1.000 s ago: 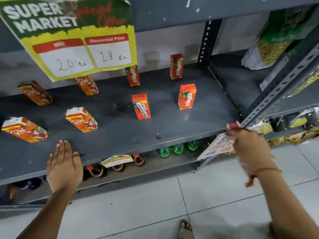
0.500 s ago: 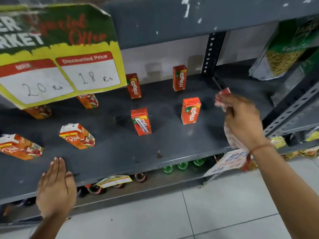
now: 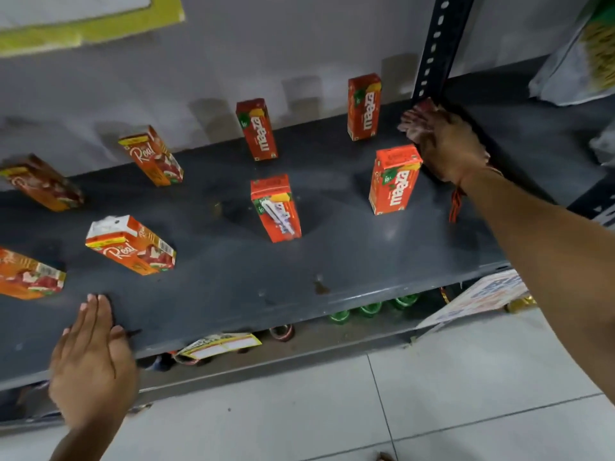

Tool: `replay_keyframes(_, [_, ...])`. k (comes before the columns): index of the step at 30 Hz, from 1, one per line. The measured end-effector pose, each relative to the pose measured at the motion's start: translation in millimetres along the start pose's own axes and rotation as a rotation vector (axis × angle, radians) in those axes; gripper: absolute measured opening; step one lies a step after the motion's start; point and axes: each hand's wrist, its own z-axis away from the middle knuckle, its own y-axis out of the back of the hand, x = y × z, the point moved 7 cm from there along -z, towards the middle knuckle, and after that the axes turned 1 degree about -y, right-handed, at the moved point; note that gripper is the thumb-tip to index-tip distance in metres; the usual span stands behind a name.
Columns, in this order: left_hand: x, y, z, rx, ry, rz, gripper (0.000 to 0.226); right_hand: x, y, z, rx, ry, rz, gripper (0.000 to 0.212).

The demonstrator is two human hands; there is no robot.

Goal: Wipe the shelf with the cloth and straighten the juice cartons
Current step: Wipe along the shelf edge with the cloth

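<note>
Several orange juice cartons stand scattered on the dark grey shelf point(image 3: 332, 247): Maaza cartons point(image 3: 392, 181) on the right and middle, Real cartons point(image 3: 131, 244) on the left, turned at odd angles. My right hand point(image 3: 449, 144) presses a red-and-white cloth point(image 3: 416, 118) flat on the shelf's back right corner, beside the upright post and just behind the front right Maaza carton. My left hand point(image 3: 93, 357) lies flat, fingers together, on the shelf's front edge at the left, holding nothing.
A slotted metal post point(image 3: 436, 44) rises at the back right. Snack bags point(image 3: 582, 61) sit on the neighbouring shelf. Green bottles point(image 3: 369, 307) and price tags point(image 3: 219, 347) show on the shelf below. A yellow offer sign point(image 3: 83, 24) hangs top left. Tiled floor lies below.
My right hand rose from below the shelf edge and carried the cloth to the back right corner, where it presses down. The left hand stayed on the front edge. The camera moved closer.
</note>
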Motion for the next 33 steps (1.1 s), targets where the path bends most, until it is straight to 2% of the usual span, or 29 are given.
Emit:
replay_keyframes(2, [-1.5, -0.4, 0.3, 0.002, 0.000, 0.001, 0.059, 12.4, -10.4, -23.8, -0.011, -0.016, -0.027, 0.059])
replay_keyframes(8, [-3.2, -2.9, -2.7, 0.038, -0.002, -0.031, 0.059, -41.8, 2.1, -24.4, -0.047, -0.056, 0.069, 0.061])
replay_keyframes(18, [5.7, 5.9, 1.0, 0.028, 0.023, -0.057, 0.059, -41.3, -2.5, -17.7, -0.155, 0.120, 0.001, 0.058])
replay_keyframes(26, [4.0, 5.3, 1.0, -0.012, 0.025, -0.080, 0.058, -40.8, 8.6, 21.6, -0.123, 0.047, -0.013, 0.048])
replay_keyframes(33, [3.6, 6.4, 2.1, -0.041, 0.006, -0.099, 0.059, -42.3, 29.0, 70.4, -0.024, 0.059, 0.002, 0.042])
